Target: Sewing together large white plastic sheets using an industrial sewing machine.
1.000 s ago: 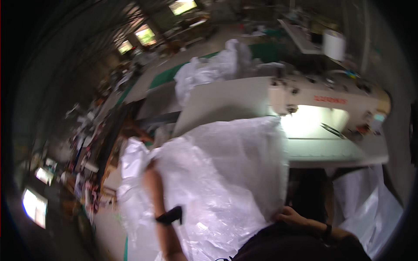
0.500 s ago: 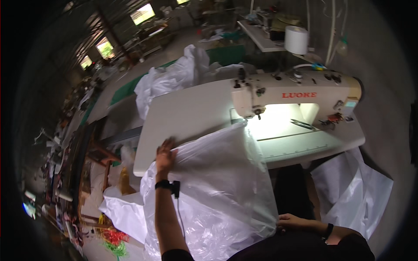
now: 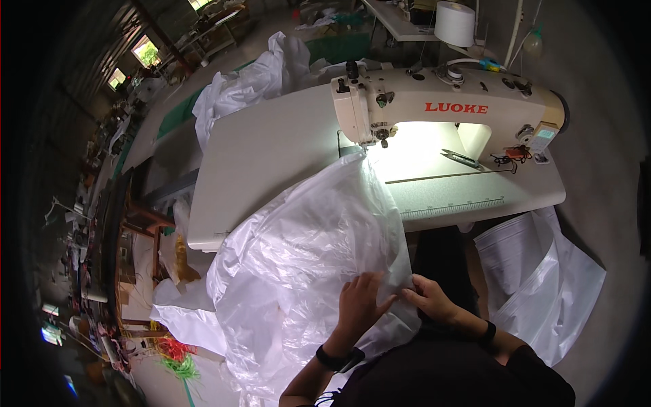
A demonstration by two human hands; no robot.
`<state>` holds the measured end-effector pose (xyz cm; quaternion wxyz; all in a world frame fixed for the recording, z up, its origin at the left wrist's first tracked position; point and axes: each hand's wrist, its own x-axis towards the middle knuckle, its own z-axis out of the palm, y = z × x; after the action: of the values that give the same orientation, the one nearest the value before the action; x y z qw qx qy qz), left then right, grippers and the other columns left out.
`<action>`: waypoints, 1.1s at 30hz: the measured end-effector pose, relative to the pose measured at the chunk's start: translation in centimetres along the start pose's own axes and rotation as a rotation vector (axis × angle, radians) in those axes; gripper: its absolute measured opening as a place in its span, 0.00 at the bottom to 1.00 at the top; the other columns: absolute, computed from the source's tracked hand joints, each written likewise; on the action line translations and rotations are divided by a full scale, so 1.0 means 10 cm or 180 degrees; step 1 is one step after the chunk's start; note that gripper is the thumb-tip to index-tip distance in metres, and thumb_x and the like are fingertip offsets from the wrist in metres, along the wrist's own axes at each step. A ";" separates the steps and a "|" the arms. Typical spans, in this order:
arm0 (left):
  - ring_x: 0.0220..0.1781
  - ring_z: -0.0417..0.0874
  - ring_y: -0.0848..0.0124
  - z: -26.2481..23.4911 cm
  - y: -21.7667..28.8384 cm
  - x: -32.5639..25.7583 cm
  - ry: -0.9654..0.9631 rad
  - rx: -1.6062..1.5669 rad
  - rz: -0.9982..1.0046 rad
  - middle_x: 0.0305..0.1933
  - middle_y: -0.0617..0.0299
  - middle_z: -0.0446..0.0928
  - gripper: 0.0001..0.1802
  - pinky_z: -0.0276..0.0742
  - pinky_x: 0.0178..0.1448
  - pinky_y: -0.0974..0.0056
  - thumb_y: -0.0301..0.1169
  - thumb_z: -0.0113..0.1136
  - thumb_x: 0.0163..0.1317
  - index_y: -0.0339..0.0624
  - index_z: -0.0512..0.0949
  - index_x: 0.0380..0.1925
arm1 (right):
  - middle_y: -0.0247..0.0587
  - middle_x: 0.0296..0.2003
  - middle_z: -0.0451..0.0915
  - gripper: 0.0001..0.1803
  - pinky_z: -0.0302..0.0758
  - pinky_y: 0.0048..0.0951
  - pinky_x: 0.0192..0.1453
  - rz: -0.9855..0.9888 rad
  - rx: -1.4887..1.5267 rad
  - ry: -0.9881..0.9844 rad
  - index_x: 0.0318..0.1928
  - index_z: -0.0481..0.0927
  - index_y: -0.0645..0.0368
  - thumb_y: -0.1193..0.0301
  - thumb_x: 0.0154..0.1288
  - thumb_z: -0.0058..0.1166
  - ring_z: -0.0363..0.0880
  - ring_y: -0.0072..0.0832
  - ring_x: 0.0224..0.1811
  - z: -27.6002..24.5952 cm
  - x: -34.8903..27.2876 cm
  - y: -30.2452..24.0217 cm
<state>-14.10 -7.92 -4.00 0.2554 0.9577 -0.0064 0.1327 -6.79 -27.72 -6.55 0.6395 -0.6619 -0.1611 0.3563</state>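
White plastic sheet (image 3: 271, 298) lay under left hand (image 3: 361, 305), thumb spread | right hand (image 3: 432, 300) pinched its edge | sewing machine (image 3: 407, 98) overhung far corner; snips (image 3: 462, 159) lay right.

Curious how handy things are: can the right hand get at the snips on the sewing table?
Probably yes: nothing visible blocks the snips, though the right hand seems to be pinching the white sheet.

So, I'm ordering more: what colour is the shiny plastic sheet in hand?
The shiny plastic sheet is translucent white; head view.
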 end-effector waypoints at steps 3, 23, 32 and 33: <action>0.39 0.82 0.58 0.13 0.05 -0.02 -0.0007 -0.0048 0.0086 0.33 0.59 0.79 0.11 0.75 0.43 0.55 0.33 0.67 0.56 0.41 0.80 0.37 | 0.43 0.39 0.81 0.19 0.76 0.27 0.47 -0.0154 -0.0480 0.0056 0.54 0.74 0.67 0.64 0.72 0.54 0.78 0.24 0.40 -0.06 0.10 0.01; 0.33 0.84 0.62 -0.05 0.17 0.18 -0.0366 -0.1437 -0.0341 0.35 0.59 0.80 0.11 0.80 0.39 0.62 0.28 0.69 0.58 0.43 0.81 0.41 | 0.53 0.27 0.81 0.26 0.78 0.41 0.28 -0.1246 -0.2910 0.0892 0.64 0.68 0.67 0.74 0.66 0.53 0.83 0.45 0.26 0.00 -0.02 -0.31; 0.68 0.69 0.50 -0.54 -1.64 0.88 0.0699 0.1419 -0.0640 0.68 0.52 0.69 0.30 0.59 0.69 0.42 0.44 0.62 0.62 0.52 0.71 0.65 | 0.46 0.24 0.78 0.30 0.76 0.38 0.25 -0.1112 -0.3687 0.0545 0.65 0.67 0.69 0.78 0.61 0.52 0.81 0.40 0.22 0.09 0.00 -0.34; 0.70 0.67 0.50 -0.55 -1.76 0.94 0.0719 0.1433 -0.0493 0.70 0.53 0.68 0.30 0.57 0.70 0.40 0.44 0.62 0.63 0.54 0.71 0.65 | 0.44 0.23 0.78 0.31 0.76 0.36 0.23 -0.1165 -0.3772 0.0551 0.66 0.67 0.69 0.78 0.60 0.52 0.81 0.38 0.21 0.12 0.01 -0.34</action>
<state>-5.06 10.63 -5.54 0.0444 0.9671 0.1251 0.2170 -6.68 -26.30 -3.20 0.2252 -0.8923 -0.3897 0.0363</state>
